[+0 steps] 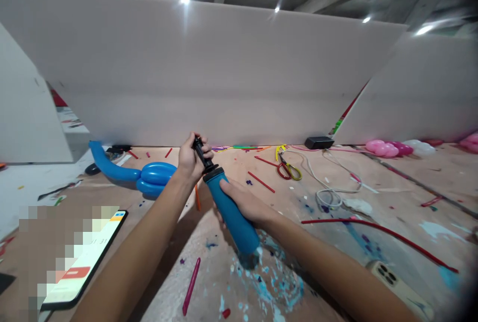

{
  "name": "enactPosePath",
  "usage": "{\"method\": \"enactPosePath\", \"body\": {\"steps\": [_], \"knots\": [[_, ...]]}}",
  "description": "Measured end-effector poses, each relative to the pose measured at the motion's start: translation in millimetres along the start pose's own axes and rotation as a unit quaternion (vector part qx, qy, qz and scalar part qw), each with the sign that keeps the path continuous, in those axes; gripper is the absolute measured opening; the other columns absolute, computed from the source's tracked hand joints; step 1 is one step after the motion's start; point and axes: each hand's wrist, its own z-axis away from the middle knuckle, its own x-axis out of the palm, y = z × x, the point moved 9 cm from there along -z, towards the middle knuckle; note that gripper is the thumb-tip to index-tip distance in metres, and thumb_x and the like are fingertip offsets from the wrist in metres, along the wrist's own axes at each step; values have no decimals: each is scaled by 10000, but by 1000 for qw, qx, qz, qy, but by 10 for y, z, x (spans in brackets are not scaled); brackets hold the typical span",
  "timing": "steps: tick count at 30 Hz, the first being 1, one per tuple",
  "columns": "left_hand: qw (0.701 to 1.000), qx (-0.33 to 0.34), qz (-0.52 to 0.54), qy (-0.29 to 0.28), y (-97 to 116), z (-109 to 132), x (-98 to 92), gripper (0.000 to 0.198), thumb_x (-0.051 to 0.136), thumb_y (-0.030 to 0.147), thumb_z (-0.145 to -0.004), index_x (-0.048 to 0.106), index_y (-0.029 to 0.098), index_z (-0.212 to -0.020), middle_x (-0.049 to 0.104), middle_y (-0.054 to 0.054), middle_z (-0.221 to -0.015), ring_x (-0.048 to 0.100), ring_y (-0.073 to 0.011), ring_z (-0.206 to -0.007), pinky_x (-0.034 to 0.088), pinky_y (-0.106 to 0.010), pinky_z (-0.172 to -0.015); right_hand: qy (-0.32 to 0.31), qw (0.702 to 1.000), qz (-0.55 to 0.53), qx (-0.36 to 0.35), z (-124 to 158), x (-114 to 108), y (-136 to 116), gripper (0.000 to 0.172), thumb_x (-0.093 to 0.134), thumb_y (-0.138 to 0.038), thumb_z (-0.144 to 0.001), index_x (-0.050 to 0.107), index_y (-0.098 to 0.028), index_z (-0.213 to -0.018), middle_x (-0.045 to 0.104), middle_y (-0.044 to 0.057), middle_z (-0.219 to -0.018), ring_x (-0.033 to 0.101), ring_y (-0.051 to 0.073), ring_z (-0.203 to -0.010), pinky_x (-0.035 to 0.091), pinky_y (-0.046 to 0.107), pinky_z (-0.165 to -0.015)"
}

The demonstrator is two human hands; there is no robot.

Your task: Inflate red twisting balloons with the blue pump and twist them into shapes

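I hold a blue balloon pump [231, 212] with a black end slantwise over the table. My left hand [190, 158] is closed around the pump's slim black end. Around its blue barrel my right hand [242, 200] is wrapped, thumb on top and some fingers hidden beneath. Left of the pump lies a twisted blue balloon [155, 177], partly covered by my left forearm. A thin orange balloon [197, 197] and a magenta one [191, 286] rest on the tabletop close to the pump.
A phone [84, 272] lies at the left, another phone [399, 287] at the lower right. Scissors [288, 170], a white cable [309, 162], a black box [319, 142] and a long red balloon [388, 232] are to the right. A white panel [224, 73] stands behind.
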Motion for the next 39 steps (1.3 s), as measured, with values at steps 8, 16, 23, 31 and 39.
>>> {"method": "enactPosePath", "body": {"steps": [8, 16, 23, 31, 39], "knots": [[998, -46, 21, 25, -114, 85, -241, 315, 326, 288, -994, 433, 168, -722, 333, 62, -531, 284, -31, -332, 208, -137, -313, -33, 990, -114, 78, -15, 184, 278, 416, 473, -596, -878, 507, -182, -914, 596, 5, -715, 599, 126, -501, 527, 254, -446], [993, -71, 12, 97, -36, -260, -595, 295, 298, 192, -960, 376, 173, -677, 319, 73, -482, 276, -23, -286, 220, -126, -288, -17, 960, -212, 185, 62, 369, 469, 579, 215, -627, -937, 529, -140, -932, 580, 14, -664, 584, 117, -464, 501, 233, -437], [989, -96, 10, 116, 243, -545, -712, 239, 351, 125, -888, 343, 188, -658, 275, 84, -461, 262, -37, -271, 220, -134, -258, 14, 958, -236, 164, 241, 558, 654, 462, 254, -606, -934, 409, -187, -1052, 584, -1, -662, 585, 142, -415, 487, 250, -392], [983, -117, 0, 139, 179, -357, -836, 258, 348, 145, -916, 356, 181, -661, 308, 77, -475, 293, -27, -278, 246, -115, -267, -35, 970, -205, 129, 229, 584, 710, 500, 466, -667, -826, 368, -220, -1028, 608, -6, -686, 601, 157, -423, 483, 262, -378], [984, -114, -22, 136, -259, -192, -686, 315, 326, 269, -971, 352, 187, -669, 297, 88, -461, 272, -26, -258, 202, -124, -272, 13, 980, -147, 137, -6, 227, 491, 405, 358, -565, -930, 459, -173, -932, 605, 10, -637, 600, 150, -429, 501, 264, -413]]}}
